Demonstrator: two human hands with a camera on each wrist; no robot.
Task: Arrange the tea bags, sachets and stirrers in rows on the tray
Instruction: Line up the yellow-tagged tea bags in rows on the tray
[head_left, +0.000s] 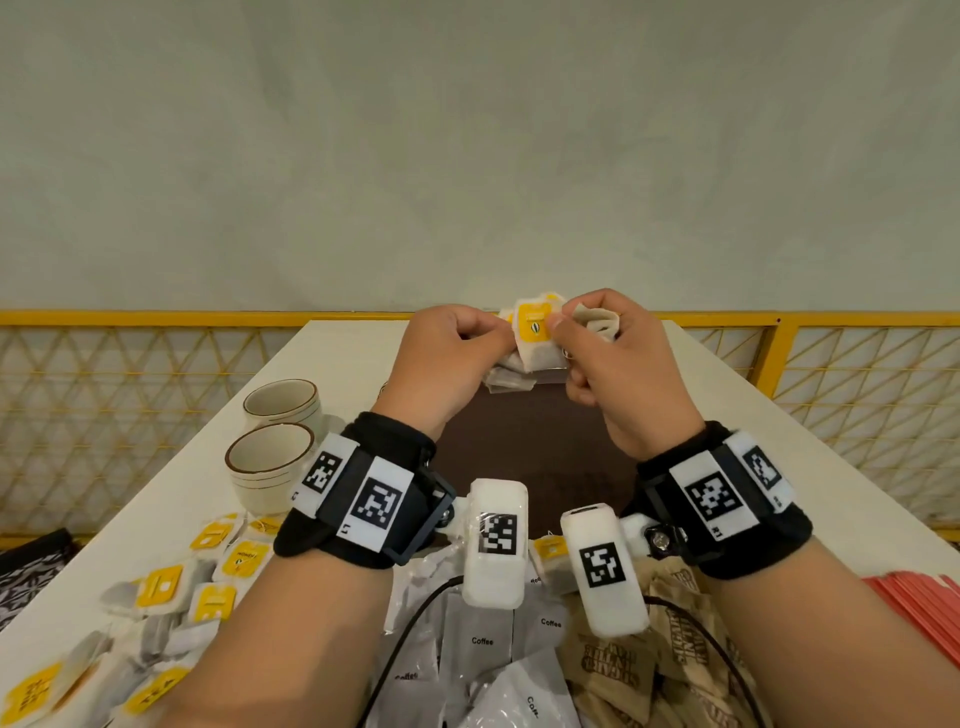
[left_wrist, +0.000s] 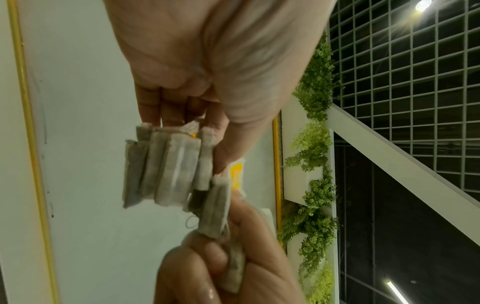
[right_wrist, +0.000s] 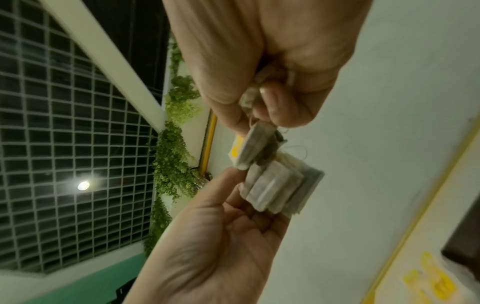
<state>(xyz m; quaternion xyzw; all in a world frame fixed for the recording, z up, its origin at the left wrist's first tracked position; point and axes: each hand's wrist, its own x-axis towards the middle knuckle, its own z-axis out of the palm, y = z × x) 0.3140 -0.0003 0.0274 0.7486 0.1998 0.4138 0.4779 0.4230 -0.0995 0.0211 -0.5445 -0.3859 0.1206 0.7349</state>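
Papery grey tea bags with yellow tags (head_left: 535, 338) held raised above the dark brown tray (head_left: 540, 447); left hand (head_left: 447, 353) grips a stack, right hand (head_left: 618, 358) pinches one bag off it. Risk: loose tag strings (right_wrist: 296, 149) look tangled, so pulling may drag extra bags out, spilling them across the tray, no row

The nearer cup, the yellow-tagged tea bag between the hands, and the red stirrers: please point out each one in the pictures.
nearer cup (head_left: 244, 475): head view, on its outer wall.
yellow-tagged tea bag (head_left: 534, 323): head view, on the yellow tag.
red stirrers (head_left: 919, 597): head view, on the top of the pile at the right edge.
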